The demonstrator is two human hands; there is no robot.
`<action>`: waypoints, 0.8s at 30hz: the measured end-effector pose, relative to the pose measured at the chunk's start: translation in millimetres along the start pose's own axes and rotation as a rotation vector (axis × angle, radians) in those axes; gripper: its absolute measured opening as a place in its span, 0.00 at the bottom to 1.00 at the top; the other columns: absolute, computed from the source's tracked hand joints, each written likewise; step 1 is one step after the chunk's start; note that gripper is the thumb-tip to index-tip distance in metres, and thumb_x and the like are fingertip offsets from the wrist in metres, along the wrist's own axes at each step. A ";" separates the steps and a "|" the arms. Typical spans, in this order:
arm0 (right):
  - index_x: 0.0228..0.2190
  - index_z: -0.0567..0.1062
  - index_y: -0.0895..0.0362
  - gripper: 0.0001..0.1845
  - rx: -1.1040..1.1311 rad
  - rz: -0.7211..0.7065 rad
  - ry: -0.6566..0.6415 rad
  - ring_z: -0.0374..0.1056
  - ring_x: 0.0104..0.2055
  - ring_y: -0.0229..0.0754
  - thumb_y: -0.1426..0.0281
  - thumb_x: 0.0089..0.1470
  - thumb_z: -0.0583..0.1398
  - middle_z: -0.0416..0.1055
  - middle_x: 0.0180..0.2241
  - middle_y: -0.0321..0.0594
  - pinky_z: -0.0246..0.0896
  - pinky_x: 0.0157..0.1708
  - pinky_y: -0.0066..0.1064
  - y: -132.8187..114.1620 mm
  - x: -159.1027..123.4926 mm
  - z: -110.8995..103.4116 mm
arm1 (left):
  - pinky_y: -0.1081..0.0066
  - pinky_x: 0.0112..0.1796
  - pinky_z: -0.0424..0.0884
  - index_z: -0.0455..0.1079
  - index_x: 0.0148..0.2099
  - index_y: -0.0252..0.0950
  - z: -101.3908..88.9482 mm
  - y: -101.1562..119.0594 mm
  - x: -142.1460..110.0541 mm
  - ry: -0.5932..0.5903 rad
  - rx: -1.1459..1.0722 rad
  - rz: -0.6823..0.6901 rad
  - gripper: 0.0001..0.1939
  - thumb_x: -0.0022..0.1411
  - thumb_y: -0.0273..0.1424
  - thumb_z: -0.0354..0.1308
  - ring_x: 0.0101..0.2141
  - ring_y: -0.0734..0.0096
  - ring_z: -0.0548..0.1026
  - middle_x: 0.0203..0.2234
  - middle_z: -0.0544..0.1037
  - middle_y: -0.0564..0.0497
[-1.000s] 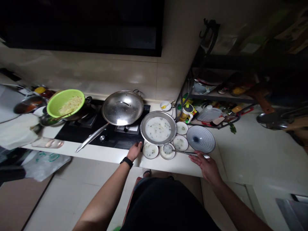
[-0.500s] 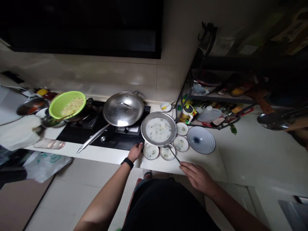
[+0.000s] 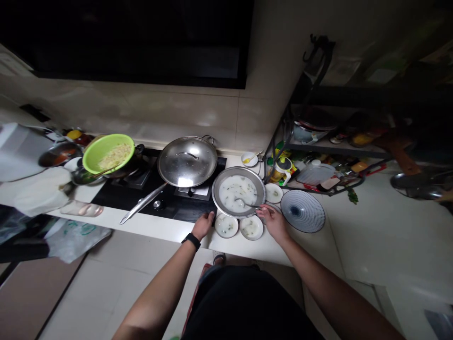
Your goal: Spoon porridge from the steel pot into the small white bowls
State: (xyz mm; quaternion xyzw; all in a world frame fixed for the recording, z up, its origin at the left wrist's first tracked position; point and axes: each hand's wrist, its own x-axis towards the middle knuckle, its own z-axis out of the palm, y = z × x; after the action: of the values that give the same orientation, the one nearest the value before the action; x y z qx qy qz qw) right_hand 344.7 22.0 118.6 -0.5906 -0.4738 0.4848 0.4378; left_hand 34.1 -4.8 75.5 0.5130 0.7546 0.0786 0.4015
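Observation:
My right hand is closed around the handle of a metal ladle. The ladle's bowl lies in whitish batter with dark green bits, inside a wide metal basin. Two small dishes of the same batter, a left one and a right one, sit in front of the basin. Beside it on the right is another small dish, and one more is mostly hidden by my right hand. My left hand, below a black wristband, rests on the counter by the stove's corner, fingers loosely extended and holding nothing.
A lidded pan covers the right burner, its long handle jutting toward me. Left of it stands a green bowl of pale shreds. At right are a patterned blue-grey bowl and a dark rack with jars and bottles.
The ladle has gone from over the front right dish into the basin's batter, my right hand moving up and left with it. My left hand stays by the stove. The view shifts slightly.

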 end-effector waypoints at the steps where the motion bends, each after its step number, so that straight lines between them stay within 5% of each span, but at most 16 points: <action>1: 0.38 0.76 0.54 0.27 0.079 0.065 0.042 0.80 0.37 0.54 0.44 0.53 0.62 0.81 0.31 0.46 0.77 0.42 0.48 2.2 1.3 1.7 | 0.65 0.50 0.69 0.76 0.47 0.32 -0.1 -0.1 -0.1 0.000 -0.003 -0.002 0.30 0.74 0.48 0.39 0.52 0.52 0.78 0.47 0.82 0.34; 7: 0.34 0.74 0.54 0.24 0.350 0.230 0.162 0.81 0.37 0.52 0.49 0.47 0.70 0.81 0.32 0.43 0.77 0.44 0.46 2.3 3.2 -5.1 | 0.65 0.48 0.70 0.76 0.45 0.33 -2.7 0.4 -0.8 -0.001 -0.009 -0.002 0.30 0.74 0.49 0.39 0.51 0.52 0.79 0.46 0.82 0.34; 24: 0.34 0.77 0.58 0.27 0.399 0.251 0.249 0.81 0.37 0.55 0.52 0.40 0.76 0.81 0.35 0.45 0.77 0.45 0.48 -34.7 -48.9 -71.8 | 0.64 0.49 0.70 0.76 0.45 0.32 -5.9 1.6 1.4 -0.022 0.060 0.015 0.32 0.74 0.49 0.36 0.52 0.50 0.78 0.45 0.83 0.33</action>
State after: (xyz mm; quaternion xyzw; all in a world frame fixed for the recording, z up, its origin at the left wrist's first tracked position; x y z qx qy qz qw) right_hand 407.0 -24.5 170.7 -0.6017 -0.2344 0.5426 0.5372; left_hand 31.0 -1.2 79.5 0.5314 0.7482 0.0534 0.3936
